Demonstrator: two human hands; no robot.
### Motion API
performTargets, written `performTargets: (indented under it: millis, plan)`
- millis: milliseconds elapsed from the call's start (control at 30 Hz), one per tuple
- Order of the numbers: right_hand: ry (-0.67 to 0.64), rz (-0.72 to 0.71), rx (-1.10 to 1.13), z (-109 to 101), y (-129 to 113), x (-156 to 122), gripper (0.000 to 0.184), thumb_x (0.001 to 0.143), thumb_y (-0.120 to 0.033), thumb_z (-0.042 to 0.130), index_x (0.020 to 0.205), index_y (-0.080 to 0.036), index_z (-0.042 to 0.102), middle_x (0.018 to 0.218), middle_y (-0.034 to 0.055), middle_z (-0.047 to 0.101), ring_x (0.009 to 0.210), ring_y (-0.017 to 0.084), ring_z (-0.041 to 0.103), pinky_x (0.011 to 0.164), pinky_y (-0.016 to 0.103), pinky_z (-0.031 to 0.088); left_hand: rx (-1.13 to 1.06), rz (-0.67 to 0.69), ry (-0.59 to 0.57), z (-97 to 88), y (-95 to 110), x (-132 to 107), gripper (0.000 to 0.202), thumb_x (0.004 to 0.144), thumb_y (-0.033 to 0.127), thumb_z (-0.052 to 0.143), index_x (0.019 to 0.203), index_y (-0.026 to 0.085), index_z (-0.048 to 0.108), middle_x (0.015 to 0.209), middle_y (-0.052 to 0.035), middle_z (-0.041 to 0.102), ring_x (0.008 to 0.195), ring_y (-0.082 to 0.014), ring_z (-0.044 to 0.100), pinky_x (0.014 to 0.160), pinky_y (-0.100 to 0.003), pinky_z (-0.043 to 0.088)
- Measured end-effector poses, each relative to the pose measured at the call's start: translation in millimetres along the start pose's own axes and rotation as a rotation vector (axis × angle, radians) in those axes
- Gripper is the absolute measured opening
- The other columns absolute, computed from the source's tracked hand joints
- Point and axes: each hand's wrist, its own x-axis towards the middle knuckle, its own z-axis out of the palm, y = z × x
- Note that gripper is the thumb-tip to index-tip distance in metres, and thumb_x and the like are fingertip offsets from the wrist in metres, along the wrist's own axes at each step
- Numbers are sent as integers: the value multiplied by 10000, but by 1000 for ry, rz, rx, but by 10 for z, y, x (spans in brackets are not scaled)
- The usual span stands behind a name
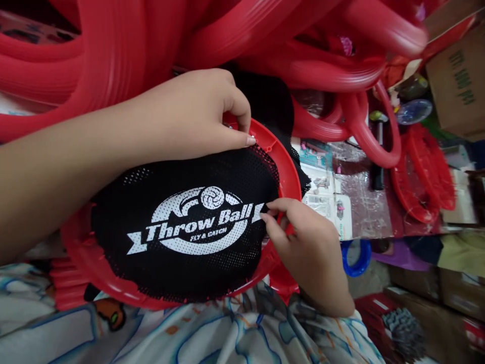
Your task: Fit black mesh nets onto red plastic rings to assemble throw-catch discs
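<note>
left hand [212, 111] at red ring [288, 169] | right hand [308, 242] pinching black mesh [204, 275]

Soft light leaves pale streaks on the tubes [326, 71] at one o'clock, glare on the plastic [350, 152] at three. Boxes [460, 293] at four are dim and slightly blurred.

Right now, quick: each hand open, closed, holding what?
Left hand: curled at the far edge of the black mesh; whether it grips cannot be told.
Right hand: closed, pinching the black mesh near its right edge.
</note>
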Motion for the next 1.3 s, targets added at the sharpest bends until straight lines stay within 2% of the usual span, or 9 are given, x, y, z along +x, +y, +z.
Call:
performTargets:
  millis: [133, 300, 367, 500, 633, 833, 967, 1200, 1300]
  plan:
    - [60, 150, 175, 37, -8, -166, 115, 833, -145, 604, 934, -185, 642, 634, -40, 587, 519, 92, 517, 527, 235, 405, 23, 9, -2, 21, -29, 9, 346, 768, 517, 541, 824, 224, 716, 910, 4, 512, 866, -180, 591, 912, -425, 466]
    - [135, 305, 358, 17, -35, -274, 180, 878, -158, 569, 1040, -218, 618, 739, -24, 598, 632, 107, 570, 607, 257, 465, 26, 32, 6, 33, -58, 14, 364, 767, 536, 527, 818, 226, 712, 900, -7, 525, 858, -186, 575, 906, -418, 456]
    - [160, 279, 312, 11, -37, -247, 215, 890, -159, 558, 1089, -211, 621, 808, 4, 592, 710, 125, 573, 664, 284, 483, 15, 32, 8, 30, -58, 7, 361, 774, 539, 520, 807, 231, 707, 898, -13, 530, 820, -178, 563, 875, -398, 457]
    - [288, 153, 86, 52, 15, -80, 170, 850, -237, 651, 1010, -186, 676, 958, 68, 586, 913, 188, 567, 822, 367, 490, 18, 32, 12, 15, -47, -6, 358, 774, 536, 516, 790, 228, 698, 900, -24, 530, 773, -168, 533, 800, -369, 437]
    - [324, 124, 87, 138, 80, 118, 288, 819, -328, 705, 1053, -161, 683, 1028, 99, 616, 995, 221, 581, 915, 405, 481, 19, 24, -10, 8, -44, -2, 379, 772, 548, 494, 803, 229, 697, 906, -32, 526, 736, -170, 512, 766, -377, 429]
    - [324, 115, 176, 130, 100, 285, 51, 807, -239, 705, 830, -194, 704, 885, 32, 664, 860, 172, 619, 827, 349, 490, -2, 22, -3, 33, -53, 12, 381, 769, 532, 502, 826, 216, 707, 919, -35, 514, 864, -213, 567, 903, -421, 450]
    - [271, 178, 284, 56, 61, 298, 67, 819, -210, 660, 753, -204, 650, 753, -15, 651, 706, 128, 587, 674, 285, 457, -1, -3, 1, 42, -50, 21, 379, 760, 540, 523, 842, 229, 722, 920, -22, 531, 888, -219, 587, 910, -432, 471]
    - [131, 316, 383, 15, -67, 251, 63, 915, -262, 528, 959, -219, 511, 593, -78, 499, 488, 79, 455, 513, 239, 349, -33, 51, -10, 40, -88, 47, 442, 754, 568, 483, 835, 209, 729, 833, -17, 505, 883, -226, 611, 927, -443, 461]
    - [-2, 319, 451, -33, -106, 208, 263, 902, -248, 546, 1150, -231, 463, 604, -88, 504, 487, 89, 490, 508, 238, 384, -25, 36, -26, 40, -95, 50, 456, 750, 577, 487, 856, 205, 730, 869, -19, 509, 889, -223, 606, 933, -430, 458]
